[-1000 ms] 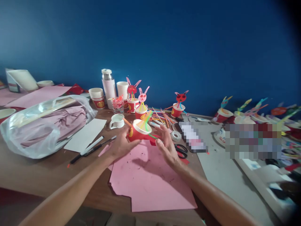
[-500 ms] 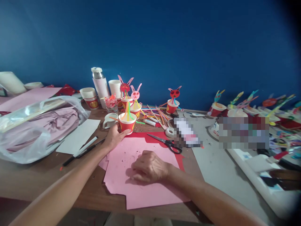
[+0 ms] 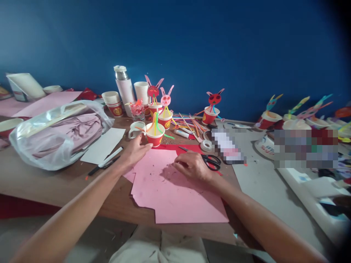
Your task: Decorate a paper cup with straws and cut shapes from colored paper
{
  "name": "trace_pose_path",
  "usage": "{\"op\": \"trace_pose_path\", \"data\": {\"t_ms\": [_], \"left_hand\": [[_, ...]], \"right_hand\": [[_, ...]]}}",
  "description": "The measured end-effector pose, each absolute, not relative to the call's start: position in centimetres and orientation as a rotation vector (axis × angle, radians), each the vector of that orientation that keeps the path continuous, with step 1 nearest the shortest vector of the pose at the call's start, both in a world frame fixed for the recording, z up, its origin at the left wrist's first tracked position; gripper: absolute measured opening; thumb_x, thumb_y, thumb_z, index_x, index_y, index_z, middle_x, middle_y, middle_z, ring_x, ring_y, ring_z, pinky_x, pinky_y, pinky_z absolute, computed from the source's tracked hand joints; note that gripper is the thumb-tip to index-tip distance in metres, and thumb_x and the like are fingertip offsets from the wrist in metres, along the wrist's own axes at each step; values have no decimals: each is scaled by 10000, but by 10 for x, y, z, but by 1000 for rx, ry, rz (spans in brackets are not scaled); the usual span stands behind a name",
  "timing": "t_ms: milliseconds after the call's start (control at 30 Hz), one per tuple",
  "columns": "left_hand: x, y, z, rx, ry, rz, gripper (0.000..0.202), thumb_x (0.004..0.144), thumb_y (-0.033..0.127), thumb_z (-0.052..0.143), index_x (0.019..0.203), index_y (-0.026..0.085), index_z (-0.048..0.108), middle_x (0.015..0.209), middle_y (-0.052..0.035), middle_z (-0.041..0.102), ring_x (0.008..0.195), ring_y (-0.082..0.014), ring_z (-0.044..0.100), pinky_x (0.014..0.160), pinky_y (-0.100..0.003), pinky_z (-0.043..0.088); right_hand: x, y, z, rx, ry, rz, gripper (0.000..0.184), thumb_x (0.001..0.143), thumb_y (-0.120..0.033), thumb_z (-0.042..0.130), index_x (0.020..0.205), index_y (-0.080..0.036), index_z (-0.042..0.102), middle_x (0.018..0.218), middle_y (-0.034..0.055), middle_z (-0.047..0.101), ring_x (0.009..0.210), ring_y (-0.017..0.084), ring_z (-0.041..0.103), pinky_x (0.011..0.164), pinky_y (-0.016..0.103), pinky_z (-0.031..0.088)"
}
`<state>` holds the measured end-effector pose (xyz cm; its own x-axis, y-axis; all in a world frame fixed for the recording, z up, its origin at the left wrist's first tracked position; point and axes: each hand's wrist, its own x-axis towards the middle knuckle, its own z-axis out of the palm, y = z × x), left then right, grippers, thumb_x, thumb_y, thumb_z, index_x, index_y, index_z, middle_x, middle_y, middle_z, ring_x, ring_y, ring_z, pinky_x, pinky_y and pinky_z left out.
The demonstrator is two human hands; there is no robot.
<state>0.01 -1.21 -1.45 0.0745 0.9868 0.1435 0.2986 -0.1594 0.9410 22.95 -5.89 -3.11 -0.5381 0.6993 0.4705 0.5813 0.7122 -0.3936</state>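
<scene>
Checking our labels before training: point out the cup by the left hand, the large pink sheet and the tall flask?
Cup [image 3: 155, 141]: head view, on its red outer wall.
Pink sheet [image 3: 182, 202]: head view, on its bare lower part.
Flask [image 3: 125, 91]: head view, on its pale body.

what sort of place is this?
Likely a crafts workspace, though whether home, classroom or workshop I can't tell. Signs: scissors by a cut pink sheet, a red paper cup with coloured strips, and a pink rabbit-eared paper face.
</scene>
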Motion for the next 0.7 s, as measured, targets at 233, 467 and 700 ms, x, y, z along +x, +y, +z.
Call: {"op": "trace_pose_path", "data": {"t_ms": [233,467,700], "left_hand": [[-42,-65,-4,1486,1415,878,419,634,296,672,1031,172,631,1104,-127,651,1015,-278,610,820,-406,512],[-55,-139,-24,1995,1653,660,284,771,374,560,1006,244,653,1032,-67,687,947,-246,638,814,-374,526],[-58,-151,-34,2555,1460,512,323,772,227,553,1080,285,628,1248,-72,561,1135,-249,523,932,-380,457]], "right_hand": [[225,-62,-29,-937,-2379,327,223,877,-323,478,817,-184,642,790,50,660,721,160,578,664,274,400],[217,-90,-18,-813,-2503,405,514,741,-556,588,1104,-191,579,1038,112,630,992,268,549,852,413,412],[205,-112,-33,-802,-2494,471,574,744,-613,538,1098,-162,547,1099,141,602,1027,284,536,887,446,394]]}}
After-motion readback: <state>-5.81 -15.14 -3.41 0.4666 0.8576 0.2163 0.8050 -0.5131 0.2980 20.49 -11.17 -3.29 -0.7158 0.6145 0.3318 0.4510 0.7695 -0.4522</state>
